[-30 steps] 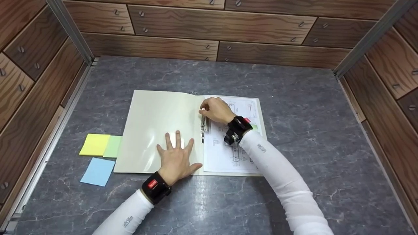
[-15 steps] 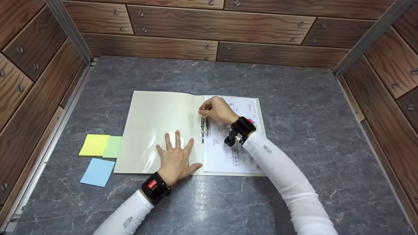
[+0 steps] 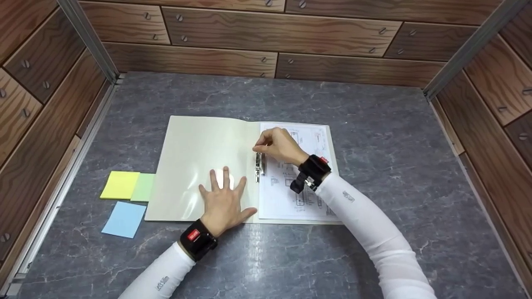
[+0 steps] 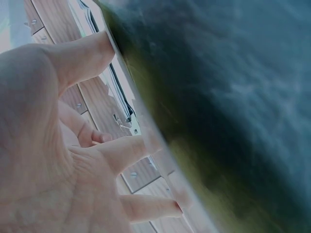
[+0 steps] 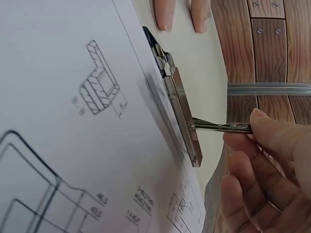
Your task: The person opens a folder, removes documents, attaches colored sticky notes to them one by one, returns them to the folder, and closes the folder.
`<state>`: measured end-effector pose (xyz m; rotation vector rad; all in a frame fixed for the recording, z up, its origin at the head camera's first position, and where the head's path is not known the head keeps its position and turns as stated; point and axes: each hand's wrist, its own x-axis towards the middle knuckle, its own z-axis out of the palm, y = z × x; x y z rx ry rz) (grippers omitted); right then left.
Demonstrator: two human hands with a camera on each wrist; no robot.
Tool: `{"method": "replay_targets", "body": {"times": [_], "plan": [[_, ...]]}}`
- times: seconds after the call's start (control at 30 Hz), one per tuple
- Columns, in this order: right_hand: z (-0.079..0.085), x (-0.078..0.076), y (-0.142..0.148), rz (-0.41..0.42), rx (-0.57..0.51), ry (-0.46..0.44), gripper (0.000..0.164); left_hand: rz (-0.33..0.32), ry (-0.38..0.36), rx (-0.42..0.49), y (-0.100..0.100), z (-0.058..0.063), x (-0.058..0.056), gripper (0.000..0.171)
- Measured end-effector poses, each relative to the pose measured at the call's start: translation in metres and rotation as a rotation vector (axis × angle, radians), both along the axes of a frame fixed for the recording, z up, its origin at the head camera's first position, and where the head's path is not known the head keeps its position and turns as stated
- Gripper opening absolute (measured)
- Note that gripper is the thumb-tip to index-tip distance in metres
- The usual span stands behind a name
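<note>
A cream folder (image 3: 195, 145) lies spread open in the head view, with printed drawing sheets (image 3: 278, 209) on its right side. Along the spine runs a metal clip (image 3: 258, 168). My left hand (image 3: 224, 205) rests on the left cover, fingers spread and straight; the left wrist view shows its thumb and fingers at the cover's edge. Above the clip, my right hand (image 3: 282, 145) pinches the clip's metal lever (image 5: 223, 127) between thumb and index finger. In the right wrist view the lever stands out from the clip bar (image 5: 182, 111). The other right fingers are curled.
Yellow sticky notes (image 3: 120, 185) and green sticky notes (image 3: 143, 187) lie left of the folder, the green touching or partly under its edge. A blue sticky-note pad (image 3: 124, 219) lies nearer. Wood-patterned walls (image 3: 282, 31) bound the grey tabletop (image 3: 395, 133).
My right hand has moved slightly nearer to me along the spine, its wrist shifting right and down. The left hand stays in place on the cover.
</note>
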<state>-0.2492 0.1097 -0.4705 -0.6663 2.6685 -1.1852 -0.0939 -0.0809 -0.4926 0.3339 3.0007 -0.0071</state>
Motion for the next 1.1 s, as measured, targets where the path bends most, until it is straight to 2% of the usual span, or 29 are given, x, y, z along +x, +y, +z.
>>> {"method": "replay_targets", "body": {"times": [0.2, 0.47, 0.73, 1.1], "plan": [[-0.002, 0.007, 0.004, 0.027, -0.024, 0.021, 0.013, -0.001, 0.000, -0.003, 0.001, 0.000, 0.000, 0.093], [-0.006, 0.017, 0.006, 0.029, 0.006, 0.057, 0.013, -0.007, 0.014, -0.016, 0.000, 0.000, 0.000, 0.092], [-0.012, 0.025, 0.008, 0.092, 0.022, 0.129, 0.013, -0.004, 0.006, -0.025, 0.001, -0.001, 0.000, 0.092], [-0.021, 0.034, 0.010, 0.133, 0.030, 0.197, 0.010, 0.002, 0.004, -0.046, 0.002, 0.001, 0.000, 0.093]]}}
